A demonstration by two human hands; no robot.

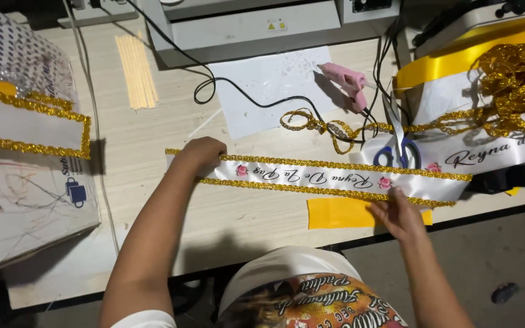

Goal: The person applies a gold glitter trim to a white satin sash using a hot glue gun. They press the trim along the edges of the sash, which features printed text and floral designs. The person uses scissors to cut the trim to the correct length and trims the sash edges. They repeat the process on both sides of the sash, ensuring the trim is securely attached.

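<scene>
Basically, a white satin sash edged in gold glitter trim is lying flat and stretched left to right across the wooden table, near its front edge. The left hand is pressing down on the sash's left end, fingers curled over it, palm down, likely pinning it flat rather than gripping; the grip looks mostly closed over the fabric. The right hand is touching the lower gold edge near the right end, fingers slightly spread and resting on the trim, not clearly pinching anything. A yellow fabric piece is lying partly under the sash, just beside the right hand. Blue-handled scissors and a pink glue gun are sitting just behind the sash, close enough to reach, with loose gold trim trailing between them. Another gold-edged sash is lying at far left. No real containers are showing; a pile of gold trim is heaping on sashes at right.
</scene>
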